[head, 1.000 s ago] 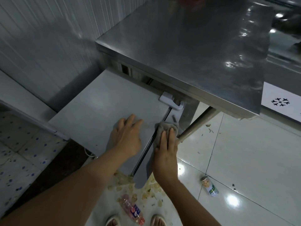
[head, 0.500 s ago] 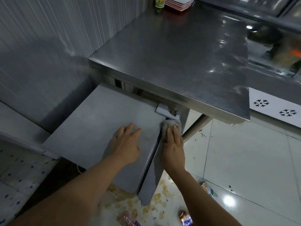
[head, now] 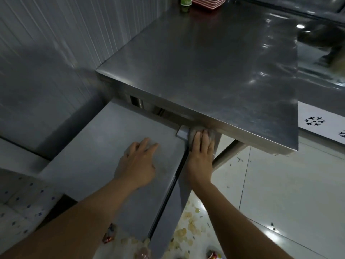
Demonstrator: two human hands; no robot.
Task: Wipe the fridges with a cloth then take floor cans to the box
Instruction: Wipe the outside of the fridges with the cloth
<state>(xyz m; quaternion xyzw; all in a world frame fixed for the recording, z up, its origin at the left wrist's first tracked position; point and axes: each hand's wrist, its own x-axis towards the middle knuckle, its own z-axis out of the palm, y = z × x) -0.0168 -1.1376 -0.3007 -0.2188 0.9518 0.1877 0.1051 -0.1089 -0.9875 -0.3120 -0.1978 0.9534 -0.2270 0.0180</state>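
Still wiping: right hand (head: 200, 156) flat, fingers straight, pressing cloth (head: 197, 132) at far front corner of fridge (head: 104, 146) top. Left hand (head: 139, 161) flat, holding nothing. Floor can (head: 212, 256) by bottom edge, uncollected; box unseen.

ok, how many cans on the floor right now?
2: one can beside the left forearm, one can at the bottom edge by the right forearm. The forearms and the fridge may hide more.

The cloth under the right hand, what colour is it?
Grey, the cloth nearly matches the fridge; only the head view shows it.
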